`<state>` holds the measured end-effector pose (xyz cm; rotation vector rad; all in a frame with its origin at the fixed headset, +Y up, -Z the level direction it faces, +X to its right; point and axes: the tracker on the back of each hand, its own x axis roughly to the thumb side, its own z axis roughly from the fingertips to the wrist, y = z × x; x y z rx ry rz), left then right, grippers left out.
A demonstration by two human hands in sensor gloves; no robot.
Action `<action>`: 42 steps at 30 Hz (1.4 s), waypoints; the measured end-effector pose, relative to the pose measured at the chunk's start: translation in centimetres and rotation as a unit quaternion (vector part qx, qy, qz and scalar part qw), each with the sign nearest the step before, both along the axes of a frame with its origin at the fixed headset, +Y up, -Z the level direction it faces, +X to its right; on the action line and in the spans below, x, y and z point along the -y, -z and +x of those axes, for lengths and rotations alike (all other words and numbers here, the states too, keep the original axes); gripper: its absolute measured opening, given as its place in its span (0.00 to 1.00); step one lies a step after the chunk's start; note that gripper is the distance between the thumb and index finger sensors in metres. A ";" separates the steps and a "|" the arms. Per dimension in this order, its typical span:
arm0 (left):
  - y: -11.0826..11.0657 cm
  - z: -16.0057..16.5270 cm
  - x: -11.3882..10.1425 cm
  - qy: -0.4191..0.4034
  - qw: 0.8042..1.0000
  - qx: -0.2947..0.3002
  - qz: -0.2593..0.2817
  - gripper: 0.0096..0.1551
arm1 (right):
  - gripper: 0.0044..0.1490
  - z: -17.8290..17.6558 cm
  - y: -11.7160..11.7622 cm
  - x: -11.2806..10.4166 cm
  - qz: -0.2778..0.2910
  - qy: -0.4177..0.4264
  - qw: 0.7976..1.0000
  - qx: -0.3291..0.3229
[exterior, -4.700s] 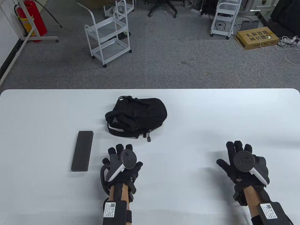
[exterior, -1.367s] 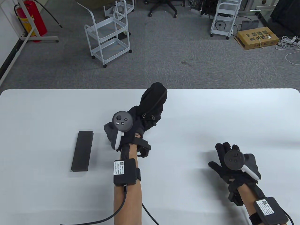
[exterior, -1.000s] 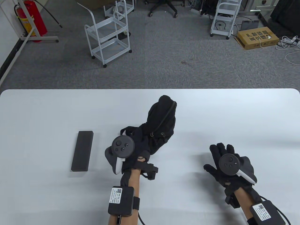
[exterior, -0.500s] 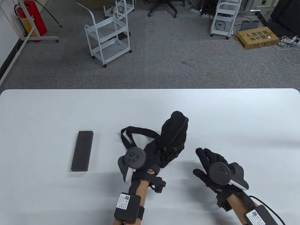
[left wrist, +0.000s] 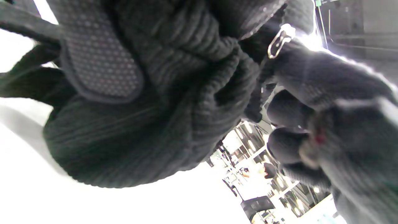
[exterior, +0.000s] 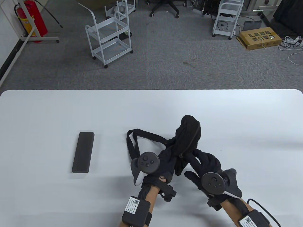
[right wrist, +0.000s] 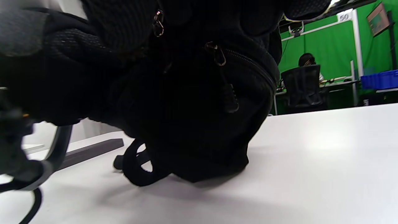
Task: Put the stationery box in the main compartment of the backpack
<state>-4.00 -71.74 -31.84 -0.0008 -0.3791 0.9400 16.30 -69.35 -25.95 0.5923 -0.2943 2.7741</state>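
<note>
The black backpack (exterior: 188,132) stands upright on the white table (exterior: 236,118), near the front middle. My left hand (exterior: 169,154) grips its near top fabric; the left wrist view shows the bunched fabric (left wrist: 140,130) close up. My right hand (exterior: 193,157) touches the backpack's near right side by the zipper; whether it pinches anything is hidden. Zipper pulls (right wrist: 219,57) hang on the backpack (right wrist: 192,124) in the right wrist view. The dark grey stationery box (exterior: 82,152) lies flat to the left, apart from both hands, and shows in the right wrist view (right wrist: 90,152).
A shoulder strap (exterior: 132,144) loops out on the table left of the backpack. Beyond the table's far edge stand white carts (exterior: 109,35), a cardboard box (exterior: 260,37) and a fire extinguisher (exterior: 33,17) on the floor.
My left hand lifted the backpack from the table's middle, stood it upright and drew it toward the front right. My right hand moved left and now touches the backpack. The box has not moved.
</note>
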 end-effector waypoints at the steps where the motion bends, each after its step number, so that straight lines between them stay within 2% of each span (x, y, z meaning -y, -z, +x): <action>1: -0.1 0.2 0.0 0.003 1.000 0.001 0.002 0.29 | 0.48 -0.2 0.2 -0.1 -0.001 -0.007 1.000 0.002; 5: -0.1 0.3 0.0 0.009 1.000 0.006 0.001 0.28 | 0.48 -1.1 1.1 -0.1 -0.008 0.013 1.000 0.013; 12: 0.2 -0.1 0.0 0.016 1.000 0.019 0.001 0.28 | 0.43 -2.5 2.1 -0.2 0.015 0.014 0.999 0.035; 21: 0.5 0.1 0.5 0.050 0.998 0.035 0.007 0.28 | 0.30 -2.9 3.3 1.0 0.027 0.062 0.996 0.056; 24: 0.5 0.1 0.6 0.039 0.998 0.048 0.005 0.28 | 0.26 -2.1 3.2 0.4 0.022 0.082 0.995 0.046; 30: 0.4 0.4 0.2 0.053 0.998 0.031 0.031 0.28 | 0.25 -0.3 2.2 -0.9 0.042 0.108 0.992 0.041; 33: 0.3 0.1 0.2 0.055 0.998 0.022 0.035 0.28 | 0.26 -0.2 1.6 -1.5 0.061 0.111 0.991 0.036; 42: 0.5 -0.9 0.2 0.065 0.997 0.011 0.040 0.27 | 0.25 -0.5 1.2 -2.0 0.071 0.116 0.990 0.030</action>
